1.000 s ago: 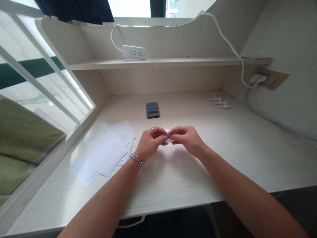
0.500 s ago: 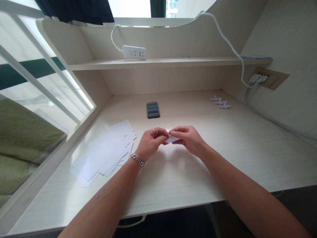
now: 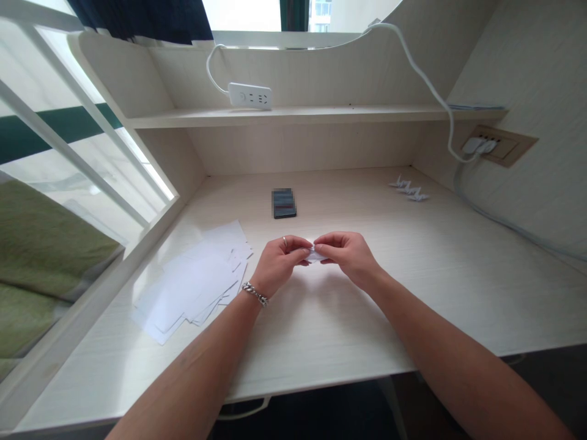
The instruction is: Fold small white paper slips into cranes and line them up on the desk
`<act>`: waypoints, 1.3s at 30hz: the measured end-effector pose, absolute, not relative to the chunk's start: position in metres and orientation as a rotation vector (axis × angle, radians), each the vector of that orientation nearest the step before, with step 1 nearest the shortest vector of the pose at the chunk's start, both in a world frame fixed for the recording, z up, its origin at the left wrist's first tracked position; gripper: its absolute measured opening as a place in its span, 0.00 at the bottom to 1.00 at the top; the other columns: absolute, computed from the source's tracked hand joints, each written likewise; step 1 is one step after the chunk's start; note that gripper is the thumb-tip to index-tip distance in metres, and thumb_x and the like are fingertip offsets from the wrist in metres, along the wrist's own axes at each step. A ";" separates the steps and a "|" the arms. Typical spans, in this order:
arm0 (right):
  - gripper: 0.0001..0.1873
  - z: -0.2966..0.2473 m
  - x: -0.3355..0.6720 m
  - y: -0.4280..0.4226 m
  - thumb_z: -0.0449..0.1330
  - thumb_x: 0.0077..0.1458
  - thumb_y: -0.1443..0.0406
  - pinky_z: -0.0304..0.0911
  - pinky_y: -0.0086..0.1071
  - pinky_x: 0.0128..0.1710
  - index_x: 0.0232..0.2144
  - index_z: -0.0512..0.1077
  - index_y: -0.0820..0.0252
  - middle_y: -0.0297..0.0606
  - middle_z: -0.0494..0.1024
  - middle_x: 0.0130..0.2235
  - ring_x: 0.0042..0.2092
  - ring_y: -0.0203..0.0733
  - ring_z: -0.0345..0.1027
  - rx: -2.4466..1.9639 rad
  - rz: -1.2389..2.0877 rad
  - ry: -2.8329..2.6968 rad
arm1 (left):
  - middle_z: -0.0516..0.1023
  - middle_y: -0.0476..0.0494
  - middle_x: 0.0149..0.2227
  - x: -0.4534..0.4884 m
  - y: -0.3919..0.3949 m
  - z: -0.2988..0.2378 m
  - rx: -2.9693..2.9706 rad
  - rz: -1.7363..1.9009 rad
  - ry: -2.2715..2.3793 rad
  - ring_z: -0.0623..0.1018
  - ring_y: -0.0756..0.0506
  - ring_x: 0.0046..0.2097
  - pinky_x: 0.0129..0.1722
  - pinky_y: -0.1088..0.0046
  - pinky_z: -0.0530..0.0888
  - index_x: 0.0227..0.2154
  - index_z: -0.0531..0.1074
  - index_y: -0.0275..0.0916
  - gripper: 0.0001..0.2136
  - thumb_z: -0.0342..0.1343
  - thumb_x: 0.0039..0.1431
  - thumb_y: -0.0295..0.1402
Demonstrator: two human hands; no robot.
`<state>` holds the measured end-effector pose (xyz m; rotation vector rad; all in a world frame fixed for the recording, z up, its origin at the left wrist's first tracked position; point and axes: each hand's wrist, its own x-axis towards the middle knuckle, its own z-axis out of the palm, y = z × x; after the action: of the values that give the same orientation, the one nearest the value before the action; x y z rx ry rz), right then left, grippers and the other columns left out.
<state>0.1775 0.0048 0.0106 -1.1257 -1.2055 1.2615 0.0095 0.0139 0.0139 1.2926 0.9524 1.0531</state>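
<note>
A small piece of folded white paper point(image 3: 315, 255) is pinched between my two hands above the middle of the desk. My left hand point(image 3: 280, 260), with a ring and a chain bracelet, grips its left end between thumb and fingers. On the other end, the thumb and fingers of my right hand point(image 3: 349, 255) are closed. The fingers cover much of the paper, so its exact folded shape is hidden. Left of my left hand lies a spread of white paper sheets point(image 3: 197, 278). Several folded paper cranes point(image 3: 409, 189) stand at the back right of the desk.
A dark, blurred-out phone-like object point(image 3: 284, 203) lies behind my hands. On the shelf point(image 3: 312, 116) stands a white power strip point(image 3: 250, 96). A white cable point(image 3: 424, 79) hangs down to a wall socket point(image 3: 504, 145) at the right. White bars point(image 3: 76, 134) border the desk's left side.
My fingertips have shifted slightly on the folded paper, and less of it shows between them. Both hands stay in nearly the same place.
</note>
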 end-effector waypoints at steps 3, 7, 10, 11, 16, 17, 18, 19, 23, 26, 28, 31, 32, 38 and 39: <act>0.12 0.009 0.177 0.005 0.69 0.40 0.60 0.70 0.35 0.33 0.29 0.79 0.62 0.39 0.80 0.30 0.32 0.41 0.73 -1.122 1.244 -1.208 | 0.79 0.43 0.31 0.010 0.014 0.014 1.227 1.072 0.933 0.77 0.47 0.34 0.35 0.70 0.76 0.30 0.78 0.33 0.08 0.63 0.46 0.31; 0.12 0.008 0.175 0.004 0.69 0.41 0.60 0.70 0.34 0.33 0.29 0.79 0.62 0.39 0.80 0.30 0.33 0.41 0.74 -1.120 1.226 -1.232 | 0.79 0.41 0.30 0.010 0.014 0.013 1.305 1.079 0.982 0.76 0.48 0.32 0.34 0.71 0.74 0.31 0.79 0.32 0.11 0.65 0.46 0.35; 0.12 0.007 0.174 0.004 0.69 0.42 0.60 0.70 0.35 0.33 0.30 0.79 0.62 0.39 0.80 0.30 0.34 0.42 0.74 -1.115 1.231 -1.258 | 0.79 0.41 0.28 0.009 0.015 0.012 1.332 1.101 1.010 0.76 0.48 0.30 0.33 0.72 0.73 0.30 0.79 0.32 0.12 0.67 0.44 0.36; 0.13 0.007 0.174 0.004 0.69 0.42 0.59 0.70 0.35 0.34 0.30 0.79 0.61 0.39 0.81 0.31 0.34 0.42 0.75 -1.112 1.240 -1.255 | 0.80 0.42 0.28 0.009 0.015 0.012 1.324 1.110 1.014 0.76 0.48 0.30 0.32 0.72 0.73 0.30 0.79 0.32 0.12 0.68 0.44 0.36; 0.14 0.006 0.172 0.004 0.71 0.38 0.60 0.70 0.36 0.35 0.29 0.78 0.61 0.38 0.80 0.30 0.33 0.42 0.74 -1.081 1.308 -1.162 | 0.80 0.43 0.27 0.010 0.015 0.012 1.268 1.131 0.999 0.76 0.49 0.29 0.32 0.72 0.73 0.29 0.79 0.32 0.12 0.69 0.42 0.35; 0.14 0.007 0.172 0.005 0.71 0.37 0.60 0.70 0.36 0.34 0.28 0.78 0.61 0.38 0.79 0.30 0.33 0.42 0.74 -1.075 1.316 -1.142 | 0.80 0.43 0.27 0.010 0.015 0.012 1.254 1.135 0.994 0.76 0.49 0.28 0.32 0.72 0.73 0.29 0.79 0.32 0.12 0.69 0.41 0.35; 0.14 0.007 0.171 0.005 0.71 0.36 0.61 0.70 0.37 0.34 0.27 0.77 0.62 0.37 0.79 0.29 0.33 0.42 0.74 -1.068 1.320 -1.127 | 0.79 0.43 0.27 0.010 0.014 0.012 1.240 1.139 0.989 0.76 0.49 0.28 0.31 0.72 0.73 0.29 0.79 0.32 0.12 0.69 0.41 0.35; 0.14 0.007 0.171 0.005 0.72 0.36 0.61 0.70 0.37 0.34 0.27 0.77 0.62 0.36 0.78 0.28 0.32 0.41 0.73 -1.058 1.323 -1.117 | 0.79 0.44 0.26 0.010 0.014 0.012 1.232 1.143 0.986 0.75 0.50 0.28 0.31 0.72 0.74 0.29 0.79 0.32 0.12 0.69 0.42 0.34; 0.14 0.008 0.170 0.005 0.72 0.36 0.62 0.70 0.37 0.34 0.26 0.75 0.62 0.35 0.77 0.27 0.31 0.40 0.73 -1.001 1.325 -1.116 | 0.79 0.44 0.26 0.010 0.015 0.011 1.243 1.167 0.993 0.76 0.49 0.28 0.31 0.72 0.74 0.29 0.77 0.32 0.13 0.69 0.42 0.35; 0.15 0.008 0.170 0.004 0.71 0.37 0.61 0.70 0.37 0.34 0.28 0.75 0.62 0.36 0.78 0.29 0.33 0.41 0.73 -1.017 1.314 -1.147 | 0.80 0.43 0.27 0.008 0.016 0.008 1.267 1.184 0.984 0.78 0.48 0.29 0.30 0.71 0.75 0.32 0.75 0.33 0.14 0.69 0.43 0.34; 0.16 0.006 0.170 0.003 0.71 0.39 0.59 0.70 0.37 0.34 0.31 0.75 0.62 0.37 0.78 0.30 0.34 0.42 0.73 -1.037 1.319 -1.177 | 0.80 0.43 0.27 0.008 0.016 0.007 1.293 1.187 0.990 0.78 0.47 0.29 0.30 0.70 0.75 0.34 0.74 0.34 0.15 0.68 0.44 0.34; 0.17 0.003 0.171 0.004 0.70 0.40 0.59 0.69 0.38 0.36 0.32 0.75 0.62 0.38 0.78 0.31 0.35 0.43 0.73 -1.030 1.304 -1.242 | 0.80 0.43 0.27 0.009 0.015 0.007 1.336 1.176 1.037 0.78 0.47 0.29 0.30 0.71 0.75 0.33 0.73 0.34 0.14 0.68 0.44 0.32; 0.16 0.002 0.171 0.005 0.70 0.40 0.60 0.68 0.38 0.36 0.31 0.74 0.62 0.38 0.78 0.31 0.34 0.42 0.73 -1.027 1.288 -1.259 | 0.80 0.43 0.26 0.009 0.014 0.008 1.337 1.169 1.046 0.78 0.47 0.29 0.30 0.71 0.75 0.33 0.73 0.34 0.14 0.68 0.43 0.31; 0.13 0.000 0.174 0.009 0.69 0.39 0.64 0.63 0.34 0.33 0.28 0.72 0.61 0.34 0.75 0.29 0.32 0.38 0.69 -1.032 1.229 -1.279 | 0.80 0.43 0.27 0.007 0.014 0.013 1.256 1.101 0.967 0.78 0.47 0.30 0.33 0.68 0.76 0.37 0.74 0.32 0.15 0.66 0.44 0.30; 0.12 0.000 0.175 0.009 0.69 0.39 0.64 0.63 0.33 0.33 0.28 0.72 0.61 0.34 0.75 0.29 0.32 0.38 0.69 -1.033 1.228 -1.281 | 0.80 0.42 0.28 0.006 0.014 0.014 1.239 1.091 0.953 0.79 0.47 0.31 0.35 0.67 0.77 0.38 0.74 0.32 0.15 0.65 0.45 0.30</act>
<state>0.1749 0.0091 0.0003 -1.0326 -1.2814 1.2284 0.0065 0.0139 0.0140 1.2388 0.9526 1.0915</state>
